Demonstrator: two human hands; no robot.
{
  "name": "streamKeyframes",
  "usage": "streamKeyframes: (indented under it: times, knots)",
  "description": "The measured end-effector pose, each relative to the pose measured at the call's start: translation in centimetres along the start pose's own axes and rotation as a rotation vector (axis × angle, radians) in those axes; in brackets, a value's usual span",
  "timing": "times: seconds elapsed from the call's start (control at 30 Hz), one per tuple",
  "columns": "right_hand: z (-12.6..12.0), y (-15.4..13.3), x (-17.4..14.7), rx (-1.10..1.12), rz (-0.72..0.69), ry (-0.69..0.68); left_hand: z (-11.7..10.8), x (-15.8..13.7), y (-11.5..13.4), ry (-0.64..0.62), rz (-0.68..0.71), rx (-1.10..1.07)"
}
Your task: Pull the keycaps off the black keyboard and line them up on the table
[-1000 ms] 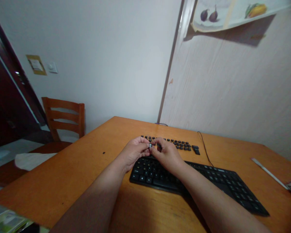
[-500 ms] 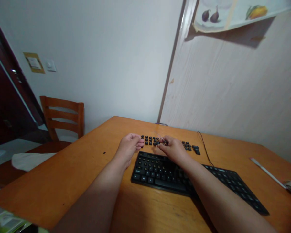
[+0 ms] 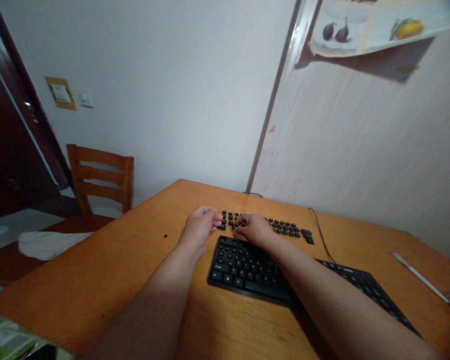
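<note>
A black keyboard (image 3: 243,272) lies on the table, with several keys gone from its upper left rows, where small switch spots show. Behind it, loose black keycaps (image 3: 281,226) are laid out in rows. My right hand (image 3: 255,229) is over the left part of these rows, fingertips pinched down among the keycaps. A thin, shiny tool (image 3: 231,214) seems to stick out past its fingers, too blurred to name. Beside the leftmost keycaps (image 3: 222,227), my left hand (image 3: 201,226) is held with thumb and fingers together. What it holds, if anything, is hidden.
A wooden table (image 3: 135,270) carries everything. One small black piece (image 3: 165,235) lies left of my left hand. A cable (image 3: 320,232) runs behind the keyboard, and a white brush-like stick (image 3: 420,276) lies at the right. A wooden chair (image 3: 103,175) stands to the left.
My right hand has moved left along the keycap rows, uncovering more keycaps to its right. My left hand stays beside the leftmost ones. The view has shifted slightly.
</note>
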State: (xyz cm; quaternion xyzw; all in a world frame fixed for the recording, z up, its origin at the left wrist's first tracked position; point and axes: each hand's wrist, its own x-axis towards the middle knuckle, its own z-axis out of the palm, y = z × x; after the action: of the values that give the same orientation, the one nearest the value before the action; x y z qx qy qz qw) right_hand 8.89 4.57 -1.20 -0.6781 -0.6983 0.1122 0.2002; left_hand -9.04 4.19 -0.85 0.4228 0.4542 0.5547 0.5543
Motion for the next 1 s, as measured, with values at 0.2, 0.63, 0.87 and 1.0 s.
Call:
streamKeyframes:
  times: [0.2, 0.63, 0.87, 1.0]
  knots:
    - [0.7, -0.6, 0.6, -0.024, 0.012, -0.031, 0.2, -0.2, 0.3, 0.001, -0.018, 0.003]
    - [1.5, -0.4, 1.0, -0.034, 0.018, -0.042, 0.4, -0.4, 0.3, -0.009, -0.03, 0.002]
    - [1.5, -0.4, 1.0, -0.035, 0.02, -0.04, 0.5, -0.5, 0.3, -0.019, -0.034, 0.011]
    - [1.4, -0.5, 0.8, -0.035, 0.008, -0.043, 0.5, -0.5, 0.3, -0.022, -0.039, 0.025]
